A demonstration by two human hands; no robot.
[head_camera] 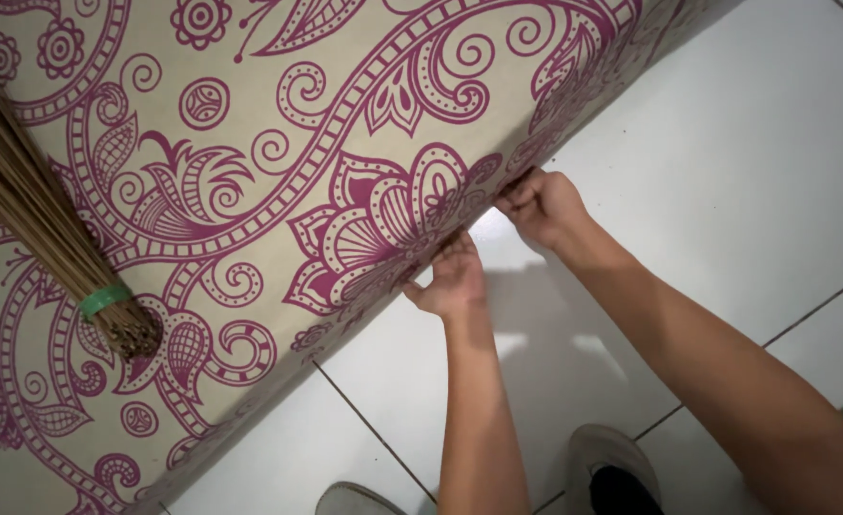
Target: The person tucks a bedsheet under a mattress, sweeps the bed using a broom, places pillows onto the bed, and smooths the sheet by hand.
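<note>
White tiled floor (727,191), both hands (455,281) at patterned sheet's (250,172) edge.

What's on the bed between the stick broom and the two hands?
In the head view, only the patterned sheet lies between the broom and the left hand and right hand.

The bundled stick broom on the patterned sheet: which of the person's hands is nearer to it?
Left. The left hand grips the sheet edge closer to the broom; the right hand grips farther along.

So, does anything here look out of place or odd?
One thing: a stick broom lies on the patterned sheet, an unusual spot. Both hands, left hand and right hand, grip the sheet's edge; nothing seems torn or spilled.
</note>
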